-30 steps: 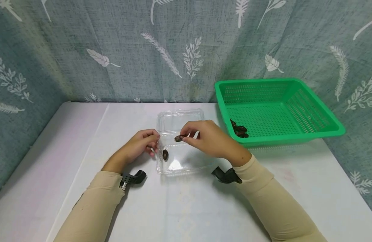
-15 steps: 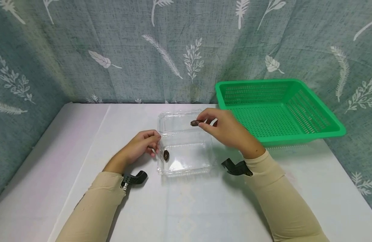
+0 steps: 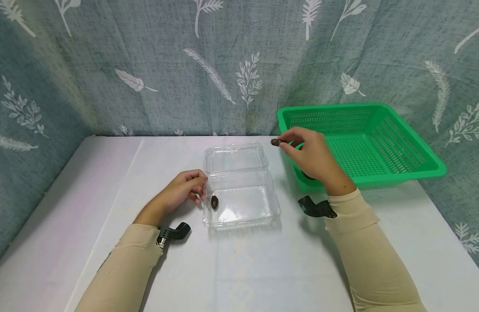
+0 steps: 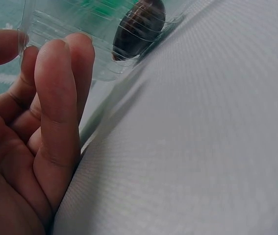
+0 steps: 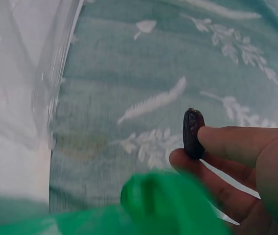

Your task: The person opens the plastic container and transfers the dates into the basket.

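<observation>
My right hand (image 3: 311, 156) pinches a dark brown date (image 3: 276, 142) between thumb and fingertips, beside the left end of the green basket (image 3: 364, 181). In the right wrist view the held date (image 5: 192, 134) points upward above the fingers. A clear plastic clamshell container (image 3: 247, 203) lies with its lid folded back on the table. My left hand (image 3: 182, 188) grips the container's left edge with thumb and fingers. One date (image 3: 214, 202) lies inside near that edge. Through the clear wall, the left wrist view shows this date (image 4: 139, 29) close to the fingers.
The basket stands at the back right, and my right hand and wrist cover its near-left corner, where a dark bit shows. A white cloth covers the table (image 3: 239, 268). Behind it hangs a leaf-patterned curtain (image 3: 165, 99).
My right hand has carried the date from over the container up and to the right, toward the basket. The left hand keeps its grip on the container's edge.
</observation>
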`<state>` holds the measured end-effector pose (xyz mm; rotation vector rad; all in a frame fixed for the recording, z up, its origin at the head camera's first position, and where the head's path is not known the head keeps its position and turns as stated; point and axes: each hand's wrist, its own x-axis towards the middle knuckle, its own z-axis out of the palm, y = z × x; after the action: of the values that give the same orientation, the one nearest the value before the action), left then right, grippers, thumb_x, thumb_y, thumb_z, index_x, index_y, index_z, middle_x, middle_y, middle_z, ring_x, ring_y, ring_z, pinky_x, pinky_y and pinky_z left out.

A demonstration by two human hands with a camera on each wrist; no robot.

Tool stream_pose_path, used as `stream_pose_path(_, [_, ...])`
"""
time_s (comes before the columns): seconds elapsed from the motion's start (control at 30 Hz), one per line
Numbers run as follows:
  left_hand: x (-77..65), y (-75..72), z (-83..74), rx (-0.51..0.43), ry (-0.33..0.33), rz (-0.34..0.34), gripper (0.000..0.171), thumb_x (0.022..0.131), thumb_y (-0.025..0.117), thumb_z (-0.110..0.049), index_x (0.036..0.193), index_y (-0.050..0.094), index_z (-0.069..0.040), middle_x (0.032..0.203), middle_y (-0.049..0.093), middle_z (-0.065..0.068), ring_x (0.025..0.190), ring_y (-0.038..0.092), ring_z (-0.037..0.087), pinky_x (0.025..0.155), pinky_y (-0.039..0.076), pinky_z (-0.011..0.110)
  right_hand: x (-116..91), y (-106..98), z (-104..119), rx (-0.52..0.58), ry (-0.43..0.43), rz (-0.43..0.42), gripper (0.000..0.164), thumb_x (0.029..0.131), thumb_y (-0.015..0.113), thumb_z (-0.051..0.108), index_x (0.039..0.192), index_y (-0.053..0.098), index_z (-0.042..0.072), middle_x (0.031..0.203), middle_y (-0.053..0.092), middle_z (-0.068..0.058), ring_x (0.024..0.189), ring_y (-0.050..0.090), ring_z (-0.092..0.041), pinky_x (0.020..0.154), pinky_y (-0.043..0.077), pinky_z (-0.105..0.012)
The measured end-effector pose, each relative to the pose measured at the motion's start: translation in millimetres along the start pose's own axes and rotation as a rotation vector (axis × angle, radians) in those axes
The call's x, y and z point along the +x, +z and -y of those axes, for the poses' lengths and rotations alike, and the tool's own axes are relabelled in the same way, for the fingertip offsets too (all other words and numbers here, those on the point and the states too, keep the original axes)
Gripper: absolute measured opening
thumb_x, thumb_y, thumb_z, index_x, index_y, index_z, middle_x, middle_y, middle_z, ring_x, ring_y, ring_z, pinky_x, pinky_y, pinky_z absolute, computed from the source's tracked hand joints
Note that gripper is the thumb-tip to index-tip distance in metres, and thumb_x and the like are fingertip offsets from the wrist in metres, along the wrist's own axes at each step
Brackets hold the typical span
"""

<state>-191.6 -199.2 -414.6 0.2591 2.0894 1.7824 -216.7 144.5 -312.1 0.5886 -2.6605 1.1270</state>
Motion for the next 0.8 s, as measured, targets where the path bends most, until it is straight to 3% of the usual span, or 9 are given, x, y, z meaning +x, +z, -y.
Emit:
stream_pose_path(0.43, [4.2,2.7,-1.2,0.012,0.001,0.007,0.027,0.104,0.046,-0.020,0.099,0.051,0.006,0.074,0.059,0.002,0.066,0.060,0.010,0.057,0.055,0.025,-0.3,-25.1,-36.5,-0.074,0.202,-0.003,0.023,0.101,0.060,0.020,0.115,0.067,0.003,0.116,0.070,-0.018,0.100,0.064,-0.034,0.077,0.051,-0.044])
stream_pose_path(0.6, [4.8,2.5,-0.7,0.022,-0.003,-0.002,0.027,0.104,0.047,-0.020,0.099,0.051,0.006,0.073,0.059,0.002,0.065,0.060,0.010,0.057,0.056,0.025,-0.5,-34.1,-45.6,-0.125,0.272,0.098,0.025,0.101,0.059,0.019,0.118,0.067,0.003,0.121,0.067,-0.021,0.109,0.061,-0.036,0.084,0.050,-0.051])
stream_pose_path(0.8, [2.9,0.5,2.7,0.024,-0.004,-0.011,0.027,0.104,0.048,-0.019,0.098,0.050,0.007,0.074,0.058,0.002,0.066,0.060,0.010,0.057,0.056,0.026,2.0,-37.3,-53.3,-0.195,0.279,0.270,0.027,0.102,0.057,0.020,0.119,0.067,0.002,0.123,0.065,-0.023,0.114,0.060,-0.039,0.092,0.049,-0.054])
